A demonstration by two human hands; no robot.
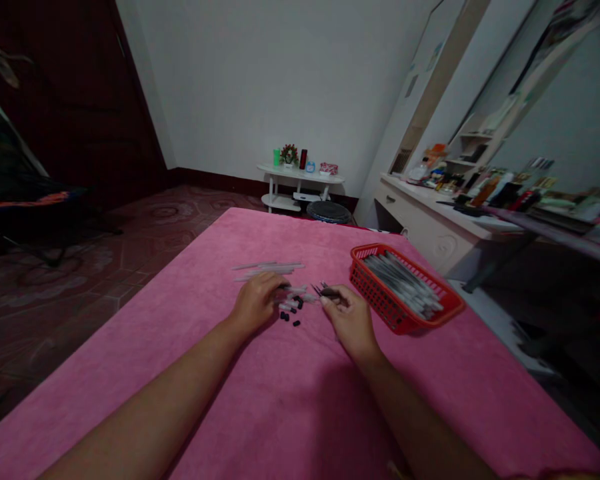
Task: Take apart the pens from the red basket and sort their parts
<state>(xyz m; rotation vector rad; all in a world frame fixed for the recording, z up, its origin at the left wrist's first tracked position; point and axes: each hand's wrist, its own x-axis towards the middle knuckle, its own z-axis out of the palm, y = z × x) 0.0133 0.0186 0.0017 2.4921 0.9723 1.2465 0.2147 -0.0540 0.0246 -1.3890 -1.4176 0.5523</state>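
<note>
My right hand pinches several thin, dark, pointed sticks that look like pen refills, their tips aimed left. Opposite it, my left hand has its fingers curled at the edge of a small pile of clear plastic pieces; what it grips, if anything, is hidden. Small black caps lie in and just in front of that pile. Behind my left hand, several long whitish tubes, like pen barrels, rest on the pink cloth.
Right of my right hand stands a red plastic basket filled with pen-like sticks. Beyond the cloth's far edge are a round dark stool and a small white shelf. A dressing table with bottles stands at the right.
</note>
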